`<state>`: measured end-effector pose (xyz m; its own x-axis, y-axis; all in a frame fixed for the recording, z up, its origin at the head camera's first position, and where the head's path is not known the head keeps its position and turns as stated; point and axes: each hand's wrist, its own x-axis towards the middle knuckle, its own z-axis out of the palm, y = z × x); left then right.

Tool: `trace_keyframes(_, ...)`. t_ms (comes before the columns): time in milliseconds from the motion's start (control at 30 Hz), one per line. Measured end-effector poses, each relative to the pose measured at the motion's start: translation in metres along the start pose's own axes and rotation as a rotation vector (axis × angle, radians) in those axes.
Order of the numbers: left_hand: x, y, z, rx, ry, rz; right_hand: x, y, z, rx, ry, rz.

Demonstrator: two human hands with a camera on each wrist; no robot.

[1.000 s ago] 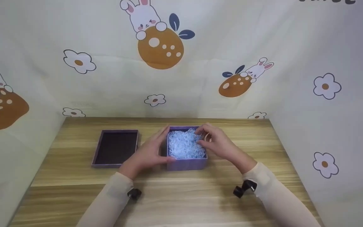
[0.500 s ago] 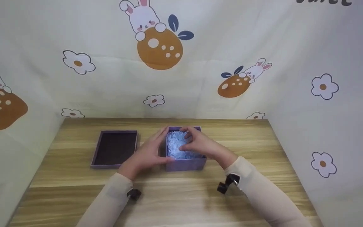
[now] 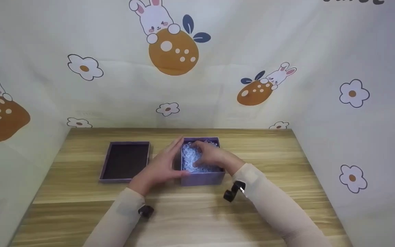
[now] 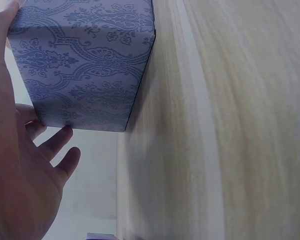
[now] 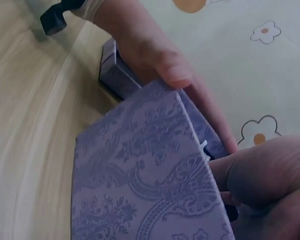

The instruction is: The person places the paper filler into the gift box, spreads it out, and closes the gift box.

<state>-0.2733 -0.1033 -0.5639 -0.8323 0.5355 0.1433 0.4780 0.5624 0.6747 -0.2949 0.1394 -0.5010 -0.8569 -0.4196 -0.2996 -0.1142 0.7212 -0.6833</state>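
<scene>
A square purple box [image 3: 202, 178] stands without its lid on the table, filled with pale blue shredded paper [image 3: 189, 156]. My left hand [image 3: 159, 167] holds the box from its left side, thumb at the front corner and fingers at the back. The left wrist view shows the fingers of that hand [image 4: 55, 145] against the patterned box wall [image 4: 87, 75]. Over the box mouth, my right hand [image 3: 213, 154] reaches into the paper with thumb and fingers apart. In the right wrist view the fingertips of that hand [image 5: 270, 180] are hidden behind the box wall [image 5: 140, 165].
The dark-lined box lid [image 3: 127, 161] lies inside-up on the wooden table [image 3: 190, 219], left of my left hand. A pale cloth [image 3: 115, 92] printed with rabbits and flowers hangs behind the table and along both sides.
My right hand has moved left from the box's right rim to over the middle of the paper, and lower into it. The left hand and the box stay in place.
</scene>
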Motion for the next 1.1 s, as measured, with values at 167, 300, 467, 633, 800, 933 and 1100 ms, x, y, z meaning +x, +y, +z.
trace_keyframes(167,-0.002,0.000,-0.001,-0.001,0.008,-0.003,0.009,0.004,0.008,-0.119,-0.002,-0.015)
trace_keyframes(300,-0.003,-0.001,-0.002,-0.006,0.023,-0.002,0.007,0.001,0.006,-0.153,-0.009,-0.046)
trace_keyframes(467,-0.003,-0.002,-0.001,-0.017,0.014,-0.005,-0.010,-0.011,-0.016,-0.162,-0.076,-0.106)
trace_keyframes(633,-0.003,-0.004,-0.002,-0.015,0.019,-0.023,-0.005,-0.011,-0.039,-0.215,-0.195,-0.260)
trace_keyframes(800,-0.003,-0.005,-0.002,-0.019,0.018,-0.019,0.017,-0.002,-0.041,-0.297,-0.354,-0.290)
trace_keyframes(933,-0.002,-0.002,-0.001,-0.034,0.011,-0.007,0.031,0.001,-0.039,-0.359,-0.412,-0.244)
trace_keyframes(1100,-0.001,0.001,0.000,-0.023,0.009,-0.015,0.041,0.002,-0.034,-0.444,-0.455,-0.166)
